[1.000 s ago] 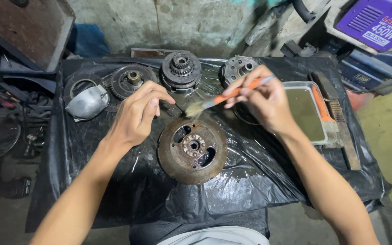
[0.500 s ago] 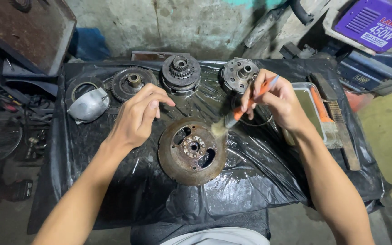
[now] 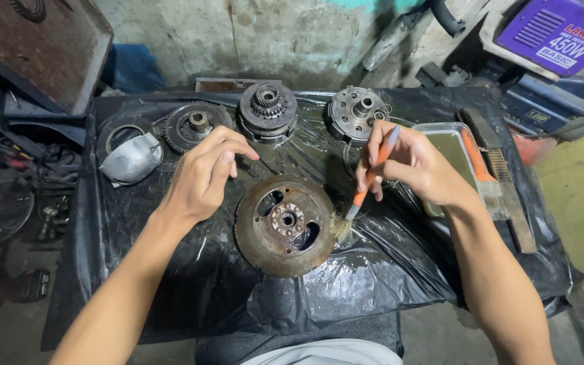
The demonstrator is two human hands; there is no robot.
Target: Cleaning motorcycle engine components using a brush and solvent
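Note:
A rusty round metal disc [image 3: 285,226] with cut-outs and a small hub lies flat on black plastic sheeting [image 3: 170,284]. My right hand [image 3: 410,165] grips an orange-handled paintbrush [image 3: 366,186], nearly upright, its bristles touching the sheeting at the disc's right edge. My left hand [image 3: 204,176] hovers just up-left of the disc, fingers loosely curled, holding nothing.
Along the back stand a toothed gear part [image 3: 194,125], a clutch-like drum [image 3: 267,108] and another round assembly [image 3: 358,111]. A grey metal cover [image 3: 130,159] lies at the left. A shallow tray of liquid [image 3: 451,152] and a wire brush [image 3: 501,189] sit at the right.
The brush has swung from lying across above the disc to nearly upright, and its bristles moved down to the disc's right edge. My left hand stayed put.

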